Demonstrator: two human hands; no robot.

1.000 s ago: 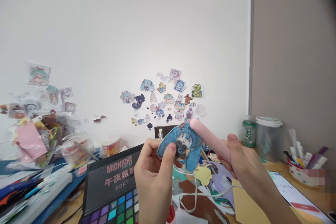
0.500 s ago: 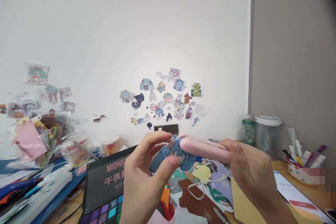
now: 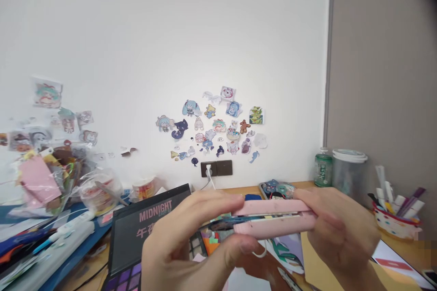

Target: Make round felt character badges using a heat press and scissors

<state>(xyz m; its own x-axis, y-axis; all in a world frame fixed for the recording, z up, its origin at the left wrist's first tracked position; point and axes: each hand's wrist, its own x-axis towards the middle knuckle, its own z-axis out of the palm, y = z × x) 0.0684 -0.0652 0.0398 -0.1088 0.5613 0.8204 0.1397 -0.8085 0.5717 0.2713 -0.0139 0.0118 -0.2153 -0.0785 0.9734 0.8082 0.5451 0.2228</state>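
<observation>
My left hand (image 3: 194,236) curls around the front end of a small pink hair straightener (image 3: 273,229), with fingertips over its upper arm and the thumb under its lower arm. Between the two arms lies a thin blue cartoon cutout (image 3: 220,225), seen nearly edge-on, reaching back into the space inside my left hand. At the other end, my right hand (image 3: 341,225) is closed around the straightener. Its arms sit slightly apart, and part of a white cord (image 3: 262,253) loops below it. Most of the cutout's face is hidden.
Behind my left hand stands an open eyeshadow palette (image 3: 136,223). Coloured sheets and scraps (image 3: 259,266) cover the desk below. At the back is a tray of small pieces (image 3: 290,186). A pen basket (image 3: 398,223), a phone (image 3: 396,263) and a lidded tub (image 3: 348,182) stand right.
The blue cutout has turned from face-on to nearly edge-on and now sits between the straightener's arms. My left fingers have moved onto the straightener's front end, and both hands are slightly lower.
</observation>
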